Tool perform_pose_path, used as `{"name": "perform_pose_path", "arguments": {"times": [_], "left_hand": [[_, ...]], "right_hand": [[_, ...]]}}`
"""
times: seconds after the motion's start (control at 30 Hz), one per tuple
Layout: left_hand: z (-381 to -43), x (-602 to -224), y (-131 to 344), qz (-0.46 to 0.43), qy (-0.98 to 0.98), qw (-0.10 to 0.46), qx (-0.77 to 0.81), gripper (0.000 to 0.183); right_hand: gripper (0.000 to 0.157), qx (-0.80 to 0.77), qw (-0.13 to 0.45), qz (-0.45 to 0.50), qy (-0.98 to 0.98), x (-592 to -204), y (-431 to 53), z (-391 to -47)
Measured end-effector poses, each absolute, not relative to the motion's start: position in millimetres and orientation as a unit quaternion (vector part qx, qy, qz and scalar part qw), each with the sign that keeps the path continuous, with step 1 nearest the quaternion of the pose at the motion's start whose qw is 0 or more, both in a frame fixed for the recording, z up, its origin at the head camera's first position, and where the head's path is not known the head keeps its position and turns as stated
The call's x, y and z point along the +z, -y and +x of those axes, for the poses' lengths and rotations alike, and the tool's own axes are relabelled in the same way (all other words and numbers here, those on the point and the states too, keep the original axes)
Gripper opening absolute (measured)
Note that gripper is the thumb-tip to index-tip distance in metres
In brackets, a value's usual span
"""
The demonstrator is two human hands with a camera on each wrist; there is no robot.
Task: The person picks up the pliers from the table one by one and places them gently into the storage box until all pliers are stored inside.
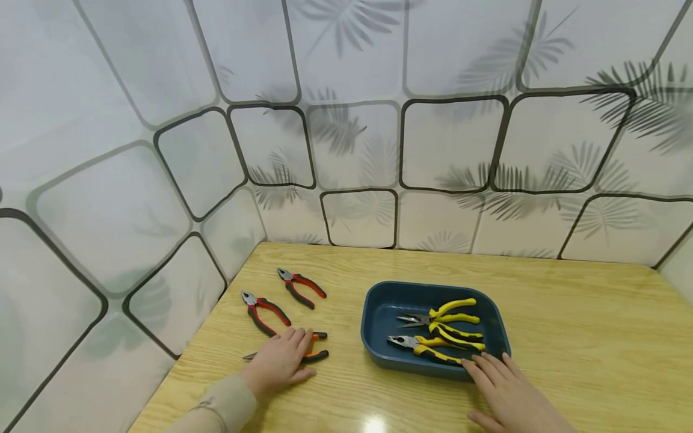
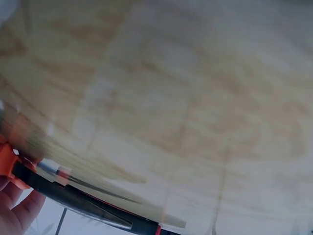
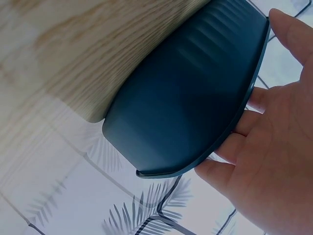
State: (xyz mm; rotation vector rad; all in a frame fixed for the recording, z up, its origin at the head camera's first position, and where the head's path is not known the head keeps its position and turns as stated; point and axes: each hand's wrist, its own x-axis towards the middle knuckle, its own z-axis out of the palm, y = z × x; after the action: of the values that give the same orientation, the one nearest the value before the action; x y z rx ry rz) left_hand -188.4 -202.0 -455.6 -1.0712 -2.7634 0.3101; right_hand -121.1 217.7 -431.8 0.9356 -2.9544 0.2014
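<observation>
In the head view, my left hand [image 1: 281,361] lies over needle-nose pliers with orange and black handles [image 1: 316,357]. Its fingers touch them and the thumb stands apart; the hand covers their middle. The left wrist view shows fingers [image 2: 27,210] against the orange part [image 2: 9,161]. My right hand [image 1: 511,397] rests straight fingers on the near right rim of a dark blue container [image 1: 373,349]. Inside lie yellow-handled pliers: combination pliers [image 1: 403,341] in front, long-nose pliers [image 1: 417,319] behind, and another yellow-and-black handled pair [image 1: 460,338] partly hidden among them.
Two pairs of red-and-black handled pliers, one nearer [image 1: 265,307] and one farther [image 1: 300,285], lie on the wood-grain table [image 1: 585,325] beyond my left hand. Patterned fabric [image 1: 357,216] stands along the table's back and left sides.
</observation>
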Motion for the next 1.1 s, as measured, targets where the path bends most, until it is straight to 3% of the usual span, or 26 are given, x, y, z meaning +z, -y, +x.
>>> {"name": "perform_pose_path", "arguments": {"times": [0.23, 1.1], "left_hand": [[-190.7, -458.5, 196.0, -0.344, 0.928, 0.106, 0.091, 0.07], [-199.0, -462.2, 193.6, -0.354, 0.925, 0.103, 0.089, 0.057]], "right_hand": [[0.07, 0.064, 0.028, 0.298, 0.952, -432.8, -217.8, -120.5], [0.069, 0.04, 0.087, 0.314, 0.945, -436.2, -218.1, -118.9]]}}
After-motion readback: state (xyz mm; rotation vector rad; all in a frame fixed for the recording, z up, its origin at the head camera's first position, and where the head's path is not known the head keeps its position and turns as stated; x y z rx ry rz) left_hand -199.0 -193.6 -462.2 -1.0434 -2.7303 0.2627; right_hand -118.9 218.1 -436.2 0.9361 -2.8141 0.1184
